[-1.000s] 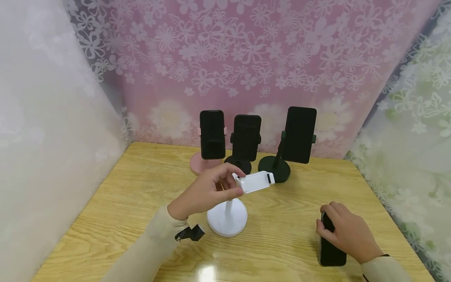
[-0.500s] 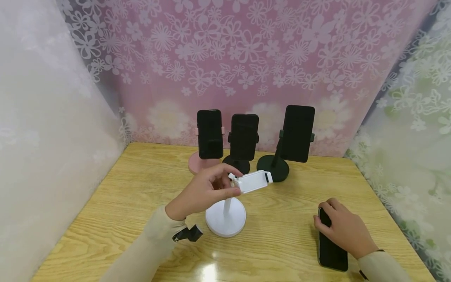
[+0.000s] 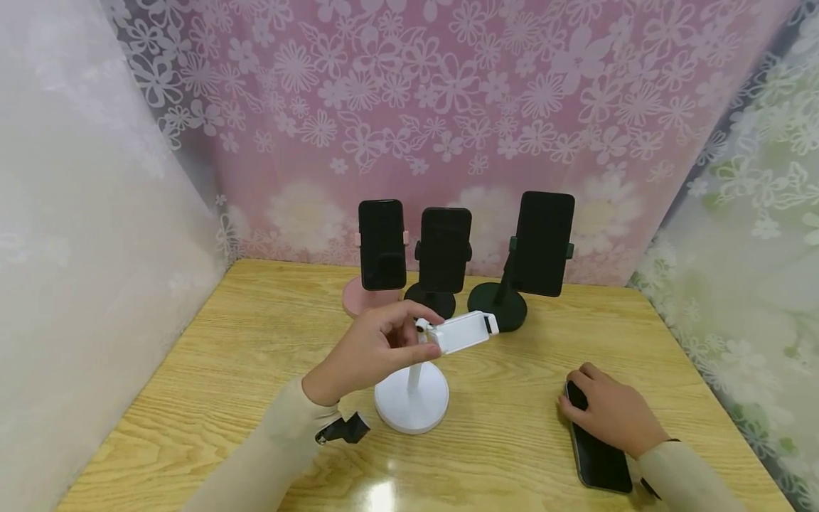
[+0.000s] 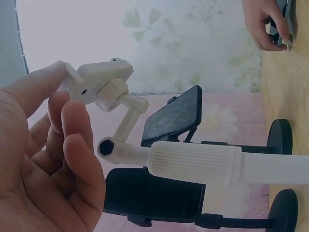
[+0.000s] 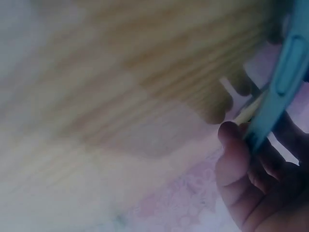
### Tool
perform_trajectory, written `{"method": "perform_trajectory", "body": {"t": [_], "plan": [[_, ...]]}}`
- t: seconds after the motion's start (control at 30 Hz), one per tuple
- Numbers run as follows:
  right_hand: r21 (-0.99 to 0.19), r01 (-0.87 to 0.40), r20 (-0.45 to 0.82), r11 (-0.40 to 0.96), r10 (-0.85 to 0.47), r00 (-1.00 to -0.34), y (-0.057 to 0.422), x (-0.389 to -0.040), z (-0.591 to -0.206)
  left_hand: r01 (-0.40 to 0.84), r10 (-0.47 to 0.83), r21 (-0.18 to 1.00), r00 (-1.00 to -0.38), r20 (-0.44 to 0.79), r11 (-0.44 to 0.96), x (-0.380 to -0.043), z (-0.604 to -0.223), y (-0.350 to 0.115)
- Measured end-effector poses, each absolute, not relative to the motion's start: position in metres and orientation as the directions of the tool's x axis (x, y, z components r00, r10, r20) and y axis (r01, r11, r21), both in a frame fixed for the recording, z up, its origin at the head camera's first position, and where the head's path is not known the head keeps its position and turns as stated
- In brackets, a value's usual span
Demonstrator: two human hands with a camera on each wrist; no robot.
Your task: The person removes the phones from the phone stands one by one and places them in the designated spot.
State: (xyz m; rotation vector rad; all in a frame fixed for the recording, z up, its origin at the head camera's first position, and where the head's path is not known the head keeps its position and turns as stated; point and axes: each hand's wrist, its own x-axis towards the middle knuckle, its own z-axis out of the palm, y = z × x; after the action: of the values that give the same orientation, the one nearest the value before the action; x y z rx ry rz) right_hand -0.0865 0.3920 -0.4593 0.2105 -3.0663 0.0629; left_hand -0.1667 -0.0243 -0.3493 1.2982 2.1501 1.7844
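A white phone stand stands upright on its round base mid-table. My left hand pinches the near end of its clamp, thumb on one side and index finger above. The left wrist view shows the back of that clamp, with its jointed arm and ribbed pole. At the right, my right hand grips the upper part of a dark phone, covering much of it. Its slim side edge, with a long button, shows between thumb and fingers in the right wrist view.
Behind stand a pink stand, a black stand and a dark green stand, each bearing an upright dark phone. A floral curtain backs the wooden table, with pale cloth at the left.
My right hand has shifted a little left with the phone, which now slants more, its upper end further left. My left hand stays on the clamp, nearly unmoved.
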Motion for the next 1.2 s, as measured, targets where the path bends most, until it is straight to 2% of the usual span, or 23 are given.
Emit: {"method": "perform_trajectory", "body": {"t": [0.3, 0.8, 0.9, 0.97, 1.07, 1.13, 1.2], "plan": [[-0.008, -0.120, 0.065, 0.993, -0.120, -0.991, 0.376, -0.100, -0.458, 0.564, 0.617, 0.826, -0.645, 0.452, -0.015, -0.165, -0.347, -0.025], [0.002, 0.002, -0.122, 1.000, 0.002, -0.992, 0.364, -0.108, -0.453, 0.578, 0.624, 0.816, -0.642, 0.446, 0.012, -0.162, -0.345, -0.026], [-0.003, 0.018, -0.147, 1.000, 0.017, -0.989, 0.359, -0.111, -0.441, 0.572, 0.623, 0.820, -0.646, 0.442, 0.012, -0.162, -0.346, -0.025], [-0.028, 0.031, -0.122, 0.999, 0.027, -0.992, 0.350, -0.114, -0.425, 0.566, 0.622, 0.825, -0.649, 0.438, 0.010, -0.163, -0.347, -0.025], [-0.113, 0.028, -0.005, 0.993, 0.028, -1.000, 0.323, -0.118, -0.388, 0.556, 0.627, 0.831, -0.648, 0.432, 0.002, -0.163, -0.347, -0.025], [-0.182, -0.010, 0.120, 0.983, 0.012, -0.993, 0.300, -0.117, -0.360, 0.553, 0.636, 0.833, -0.641, 0.429, -0.005, -0.163, -0.348, -0.025], [-0.245, -0.075, 0.287, 0.967, -0.001, -0.958, 0.275, -0.112, -0.333, 0.545, 0.648, 0.838, -0.632, 0.426, -0.019, -0.163, -0.349, -0.026]]}}
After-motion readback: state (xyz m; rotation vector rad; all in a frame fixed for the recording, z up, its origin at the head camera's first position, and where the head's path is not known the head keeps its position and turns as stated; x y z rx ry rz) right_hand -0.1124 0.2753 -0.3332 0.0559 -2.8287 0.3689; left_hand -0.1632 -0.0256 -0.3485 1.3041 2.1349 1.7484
